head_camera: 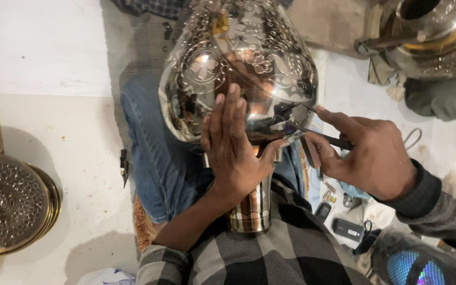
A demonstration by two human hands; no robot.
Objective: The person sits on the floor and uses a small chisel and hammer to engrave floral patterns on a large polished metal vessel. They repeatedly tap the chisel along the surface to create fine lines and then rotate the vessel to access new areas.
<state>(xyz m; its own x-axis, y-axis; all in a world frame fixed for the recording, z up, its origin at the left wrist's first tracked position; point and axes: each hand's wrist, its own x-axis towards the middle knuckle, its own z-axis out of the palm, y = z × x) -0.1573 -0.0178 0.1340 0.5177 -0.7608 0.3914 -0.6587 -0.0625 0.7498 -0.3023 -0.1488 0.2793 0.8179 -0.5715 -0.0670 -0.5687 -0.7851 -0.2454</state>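
A large shiny metal pot [238, 58] with engraved flower patterns lies on its side across my lap, its neck [250, 208] pointing at my belly. My left hand [234, 153] lies flat against the pot's smooth lower wall, fingers stretched upward and together. My right hand [368, 153] grips a thin dark engraving tool [312, 132], whose tip touches the pot's wall just right of my left thumb.
A hammered brass lid [9, 203] lies on the white floor at the left. A small dark tool [124, 166] sits beside my jeans-clad leg [151, 153]. Another metal vessel [439, 37] stands at the top right. Small gadgets [347, 228] and a glowing speaker [415, 266] lie at the lower right.
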